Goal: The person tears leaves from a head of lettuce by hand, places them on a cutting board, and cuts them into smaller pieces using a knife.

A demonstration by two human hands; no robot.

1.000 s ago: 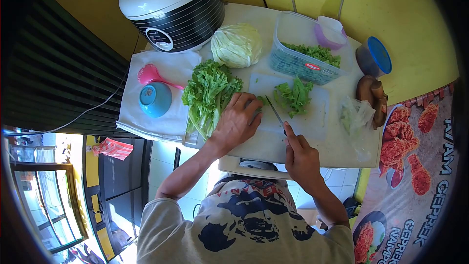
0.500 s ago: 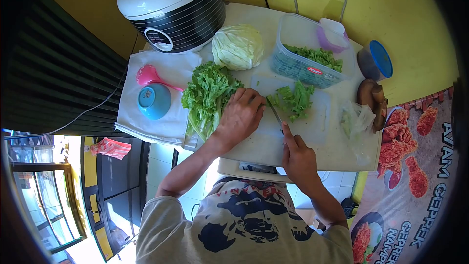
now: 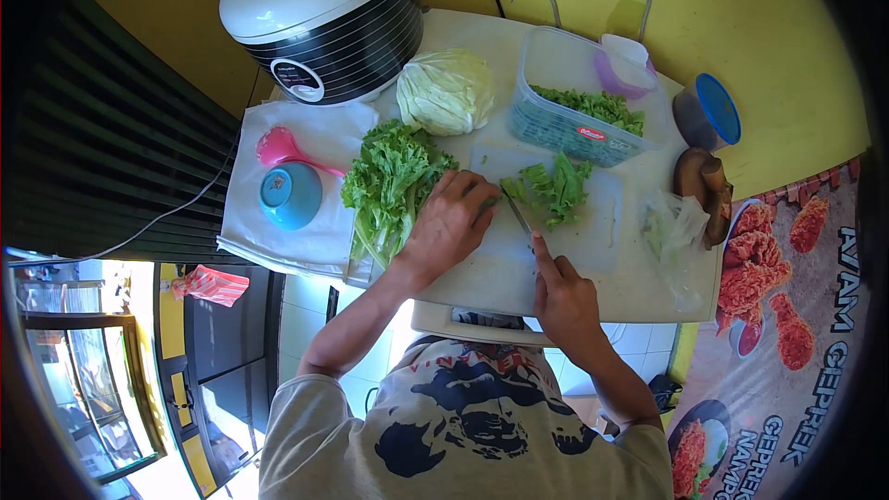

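Note:
My left hand (image 3: 451, 222) is curled over the right side of a bunch of green lettuce (image 3: 389, 176), its fingertips bent down at the edge of a pale cutting board (image 3: 593, 255). A bit of green shows under those fingers. In my right hand (image 3: 567, 304) is a knife (image 3: 517, 210), the forefinger stretched along its back and the blade pointing up and left over the board. Cut lettuce pieces (image 3: 558, 190) lie on the board just right of the blade. The knife's handle is hidden in my palm.
Behind stand a cabbage (image 3: 446, 93), a rice cooker (image 3: 324, 28) and a clear tub (image 3: 574, 134) of chopped lettuce. To the left are a blue bowl (image 3: 291, 194) and a pink ladle (image 3: 278, 148). A plastic bag (image 3: 678, 236) and a blue-lidded container (image 3: 708, 113) sit at right.
My left hand has shifted slightly left, so the gap between its fingers and the knife blade is wider. My right hand and the knife have barely moved.

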